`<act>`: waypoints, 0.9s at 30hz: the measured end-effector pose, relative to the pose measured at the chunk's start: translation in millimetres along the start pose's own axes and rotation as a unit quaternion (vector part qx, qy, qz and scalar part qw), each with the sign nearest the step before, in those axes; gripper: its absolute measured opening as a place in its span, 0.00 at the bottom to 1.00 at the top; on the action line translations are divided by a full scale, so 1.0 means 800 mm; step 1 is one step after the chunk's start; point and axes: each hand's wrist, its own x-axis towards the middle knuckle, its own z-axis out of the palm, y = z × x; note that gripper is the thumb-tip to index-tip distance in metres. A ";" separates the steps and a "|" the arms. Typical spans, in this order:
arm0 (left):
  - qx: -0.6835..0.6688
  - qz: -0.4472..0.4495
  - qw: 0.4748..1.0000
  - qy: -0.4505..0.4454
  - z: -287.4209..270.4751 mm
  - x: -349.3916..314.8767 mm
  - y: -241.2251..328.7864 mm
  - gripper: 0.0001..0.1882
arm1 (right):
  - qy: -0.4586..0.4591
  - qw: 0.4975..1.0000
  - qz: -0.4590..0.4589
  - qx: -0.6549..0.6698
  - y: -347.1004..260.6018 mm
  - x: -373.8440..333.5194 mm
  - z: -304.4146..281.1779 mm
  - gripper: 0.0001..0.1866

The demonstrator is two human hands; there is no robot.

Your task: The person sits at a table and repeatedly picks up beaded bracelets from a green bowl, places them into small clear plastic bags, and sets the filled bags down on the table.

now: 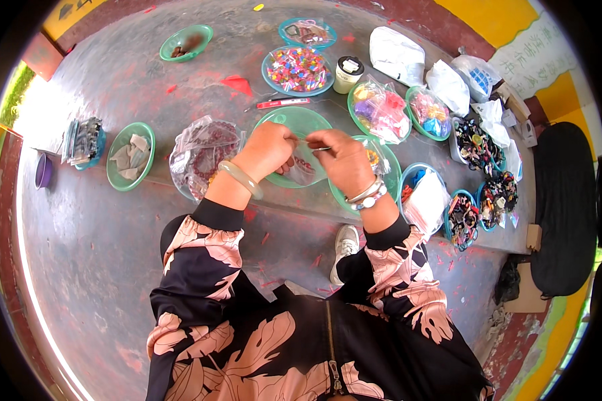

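My left hand point(272, 148), with a pale bangle at its wrist, is closed in a pinch above a green basin point(293, 118). Facing it, my right hand point(346, 160) pinches too, with its fingertips close to the left ones. What lies between the fingers is too small to make out; it may be a thin strand. Under the hands, a clear plastic bag with dark red beads point(304, 171) shows in the basin. Left of my left wrist sits a large clear bag of dark red beads point(207, 150). A second green basin point(392, 175), with yellow pieces, is partly behind my right wrist.
Beyond the hands stand a basin of colourful beads point(297, 70), a lidded cup point(347, 73) and a red-and-white narrow box point(283, 103). Several basins of trinkets point(462, 217) and white bags point(396, 55) crowd the right. A basin with cloth point(131, 155) is at left.
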 end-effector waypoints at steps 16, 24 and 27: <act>-0.343 0.046 0.938 -0.026 -0.045 -0.030 0.024 0.10 | -0.175 0.958 0.169 0.153 0.024 0.007 0.005 0.38; -0.383 0.144 0.912 0.032 -0.039 -0.031 0.022 0.14 | -0.073 0.870 0.273 0.405 0.038 -0.001 0.028 0.12; -0.348 0.178 0.911 0.133 -0.042 -0.023 0.012 0.16 | -0.036 0.819 0.277 0.502 0.033 -0.001 0.021 0.09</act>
